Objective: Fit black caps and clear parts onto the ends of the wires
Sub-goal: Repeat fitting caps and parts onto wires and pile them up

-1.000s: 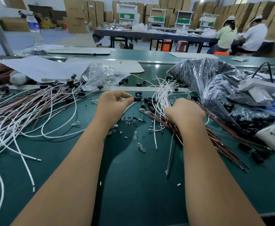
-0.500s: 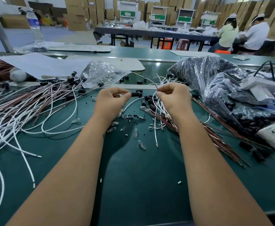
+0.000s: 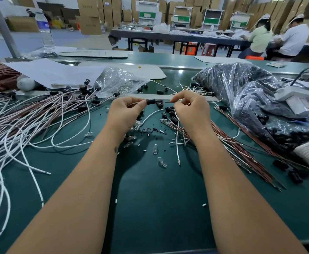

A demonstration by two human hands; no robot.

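My left hand [image 3: 125, 111] pinches a black cap [image 3: 151, 101] between thumb and fingers, with a white wire trailing from that hand down to the green table. My right hand [image 3: 190, 109] pinches the end of a brown wire [image 3: 167, 102] a short gap to the right of the cap, pointing at its opening. Loose black caps [image 3: 169, 111] lie under the hands. Clear bulb-like parts [image 3: 155, 149] are scattered on the mat nearer me. A white wire [image 3: 177, 142] hangs down from the right hand's side.
Finished white and brown wires with caps [image 3: 40, 114] pile up at left. A brown wire bundle [image 3: 241, 149] fans out at right beside a plastic bag of black caps [image 3: 241, 88]. A clear bag [image 3: 117, 81] and paper sheets lie behind. Two people sit at a far table.
My right hand rose from the brown wire bundle and came up level with the left. It now holds a brown wire end close to the black cap.
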